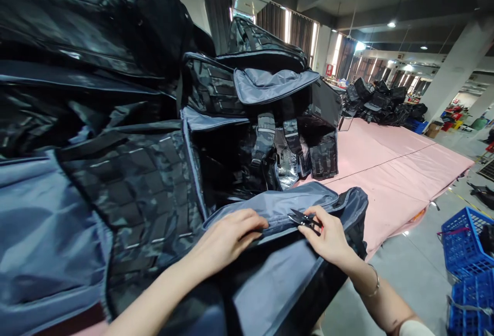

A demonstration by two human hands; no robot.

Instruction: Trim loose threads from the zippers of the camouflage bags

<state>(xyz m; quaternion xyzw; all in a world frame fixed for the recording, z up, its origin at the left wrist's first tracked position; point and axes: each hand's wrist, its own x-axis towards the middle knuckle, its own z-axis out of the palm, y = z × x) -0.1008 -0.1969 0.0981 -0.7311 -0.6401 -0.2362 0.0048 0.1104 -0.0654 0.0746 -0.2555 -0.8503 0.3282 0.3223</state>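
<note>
A dark camouflage backpack with a grey-blue lining (270, 274) lies unzipped in front of me, its lined flap (274, 205) folded up. My right hand (326, 233) grips small black thread snips (303, 219), their blades pointing left over the flap's seam. To the left, my left hand (235, 230) has its fingers curled and closed on the edge of that lining. A webbing-covered camouflage panel (142, 187) of a bag stands close to the left forearm. Behind the hands, another open bag (227, 166) shows its dark inside.
More black and camouflage bags (96, 27) are piled high at the left and behind. A pink-covered table (401, 166) stretches off to the right, with a heap of black bags (380, 102) at its far end. Blue plastic crates (463, 248) stand on the floor at right.
</note>
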